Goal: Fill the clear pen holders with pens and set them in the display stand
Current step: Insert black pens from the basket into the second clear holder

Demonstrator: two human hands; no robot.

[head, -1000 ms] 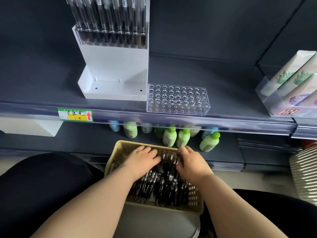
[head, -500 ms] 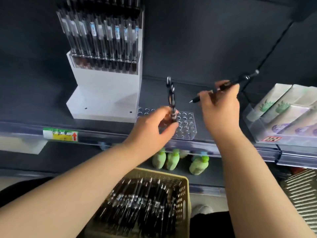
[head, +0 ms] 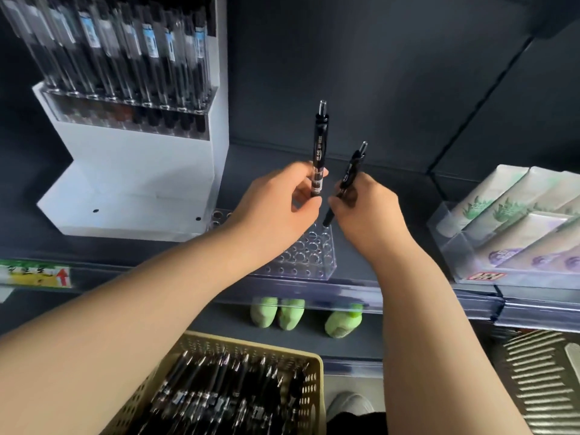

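Your left hand (head: 276,202) and right hand (head: 367,208), in the basket (head: 314,381) a second ago, now sit close together above the clear pen holder (head: 310,255), each pinching a black pen. The right pen (head: 350,175), nearly level half a second ago, now points steeply down, tip at a back-corner hole; the left pen (head: 319,142) stands upright.

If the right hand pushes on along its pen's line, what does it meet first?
The clear pen holder: the pen in the right hand points tip-first at a far-corner hole, apparently at its mouth; depth is unclear.
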